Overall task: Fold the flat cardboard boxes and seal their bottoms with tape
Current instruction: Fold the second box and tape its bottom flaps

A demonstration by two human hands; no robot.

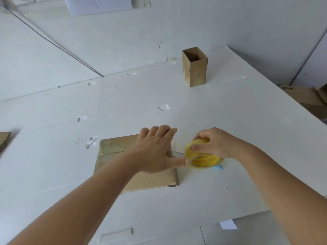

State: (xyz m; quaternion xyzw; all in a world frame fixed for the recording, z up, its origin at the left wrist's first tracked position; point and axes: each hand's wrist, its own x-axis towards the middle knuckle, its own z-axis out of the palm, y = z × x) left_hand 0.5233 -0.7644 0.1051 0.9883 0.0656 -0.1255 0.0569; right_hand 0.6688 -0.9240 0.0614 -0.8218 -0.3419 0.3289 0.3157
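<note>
A white bench [230, 121] is seen filling most of the view, its surface marked by scattered scraps of old clear tape [91, 142]. A brown cardboard box [113, 156], folded and laid low on the near middle of the bench, is shown with glossy tape already stuck across its far left corner. A second box [194, 68], smaller in view, is stood upright and open-topped well apart at the far right of the bench. Further brown cartons [307, 96] are glimpsed beyond the bench's right edge, and a cardboard edge [4, 138] is cut off at the left border. The left hand [155, 149] is laid on the near box's right end, fingers curled over its far edge and thumb stretched out to touch the tape roll. The right hand [214, 144] is closed around a yellow roll of clear tape [201, 156], held just beside the box's right side. A small blue item [218, 167] is partly hidden under the roll. A white paper slip [228, 224] is noted below the bench's near edge.
</note>
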